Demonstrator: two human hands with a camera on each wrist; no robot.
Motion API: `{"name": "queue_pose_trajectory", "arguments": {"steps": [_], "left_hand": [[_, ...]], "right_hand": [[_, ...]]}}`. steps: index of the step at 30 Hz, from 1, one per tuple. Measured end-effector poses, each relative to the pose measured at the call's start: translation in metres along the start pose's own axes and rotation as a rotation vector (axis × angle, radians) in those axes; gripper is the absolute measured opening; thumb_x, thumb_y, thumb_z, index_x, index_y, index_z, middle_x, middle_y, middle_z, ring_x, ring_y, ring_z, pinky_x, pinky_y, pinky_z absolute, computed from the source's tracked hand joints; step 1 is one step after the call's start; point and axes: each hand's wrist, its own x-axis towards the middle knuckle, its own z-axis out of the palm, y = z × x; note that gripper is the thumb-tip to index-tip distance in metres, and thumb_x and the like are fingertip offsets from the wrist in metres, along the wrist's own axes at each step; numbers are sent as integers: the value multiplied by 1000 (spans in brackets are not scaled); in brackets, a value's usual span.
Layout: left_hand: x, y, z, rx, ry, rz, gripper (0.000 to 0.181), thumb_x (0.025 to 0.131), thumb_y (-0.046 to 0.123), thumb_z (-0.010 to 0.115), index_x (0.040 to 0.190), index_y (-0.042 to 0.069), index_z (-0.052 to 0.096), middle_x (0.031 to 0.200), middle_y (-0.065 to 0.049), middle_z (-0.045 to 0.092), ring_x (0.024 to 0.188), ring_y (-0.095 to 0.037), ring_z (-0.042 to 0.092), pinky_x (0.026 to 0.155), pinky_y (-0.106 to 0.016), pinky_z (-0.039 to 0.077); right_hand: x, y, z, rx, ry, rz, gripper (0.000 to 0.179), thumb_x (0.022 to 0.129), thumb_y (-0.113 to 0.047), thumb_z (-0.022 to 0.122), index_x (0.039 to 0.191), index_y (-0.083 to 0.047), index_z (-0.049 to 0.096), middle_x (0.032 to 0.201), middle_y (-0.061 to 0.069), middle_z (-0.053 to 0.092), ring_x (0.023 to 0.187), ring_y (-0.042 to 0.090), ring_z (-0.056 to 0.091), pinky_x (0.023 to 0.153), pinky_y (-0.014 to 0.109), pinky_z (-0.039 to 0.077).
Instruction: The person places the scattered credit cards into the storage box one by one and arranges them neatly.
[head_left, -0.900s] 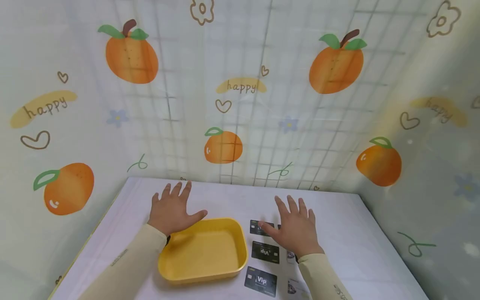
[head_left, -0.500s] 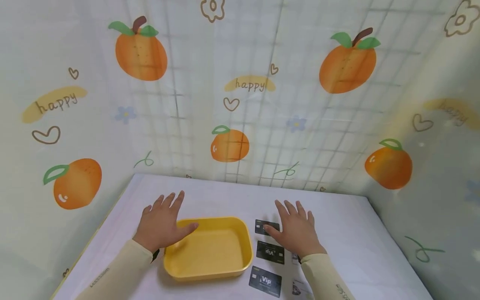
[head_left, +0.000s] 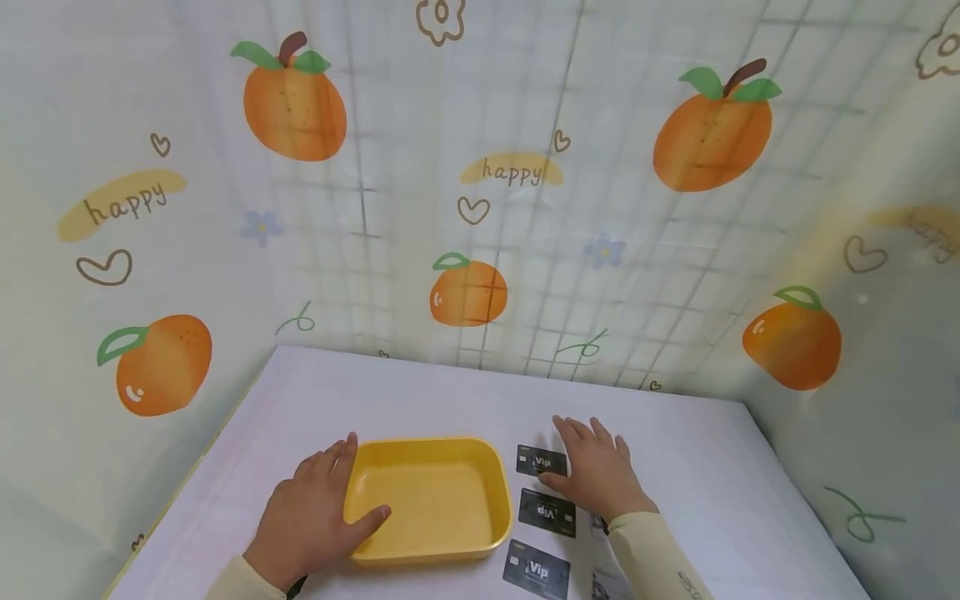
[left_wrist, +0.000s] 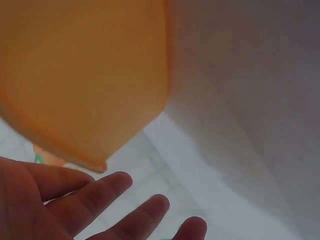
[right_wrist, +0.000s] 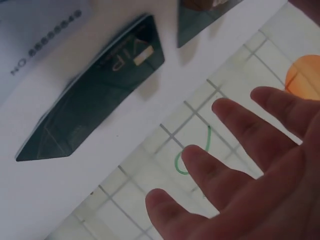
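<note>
A shallow yellow tray [head_left: 427, 496] lies on the white table. My left hand [head_left: 309, 515] is at the tray's left side, fingers extended, its thumb over the near left rim; contact cannot be told. In the left wrist view the fingers [left_wrist: 110, 187] spread beside the tray wall [left_wrist: 90, 75]. My right hand [head_left: 603, 473] hovers by the far dark VIP card [head_left: 531, 461], holding nothing. Two more dark cards, a middle one [head_left: 547, 513] and a near one [head_left: 536, 570], line up below. The right wrist view shows a dark green card [right_wrist: 100, 95] and part of a pale numbered card [right_wrist: 42, 42].
Pale cards, one of them showing at the front [head_left: 606, 585], are partly hidden under the right forearm. A curtain printed with oranges [head_left: 468, 293] closes off the back and sides of the table [head_left: 427, 387].
My left hand has come down and back toward me, from beyond the tray's far left corner to its left side. The right hand has lowered slightly. The head view has shifted a little.
</note>
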Motion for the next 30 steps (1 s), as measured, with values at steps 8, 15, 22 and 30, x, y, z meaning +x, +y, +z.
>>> {"name": "queue_pose_trajectory", "arguments": {"steps": [8,15,22,30], "left_hand": [[-3,5,13,20,72,-6,100,91,74,64,147,-8,55,118,-17,70,95,-34,67,60,-47,54],[1,2,17,5,101,-24,92,92,69,67,148,-4,56,102,-12,70,84,-31,62,61,-45,53],[7,3,15,-20,119,-38,80,91,62,73,146,5,62,90,-7,72,76,-28,62,58,-44,51],[9,4,20,-25,83,-61,79,93,66,69,146,7,63,93,-7,73,78,-27,62,59,-43,52]], "right_hand": [[5,15,9,46,-60,26,92,81,-47,90,158,-16,51,153,13,56,147,52,36,111,78,23],[11,18,9,80,-50,-17,77,79,-41,93,146,-18,63,141,8,67,142,46,48,111,69,34],[17,17,12,123,-86,37,70,79,-39,94,141,-20,68,130,6,71,125,36,63,105,63,45],[19,19,11,164,-96,44,67,77,-35,96,137,-21,70,122,2,73,113,30,64,101,60,49]]}}
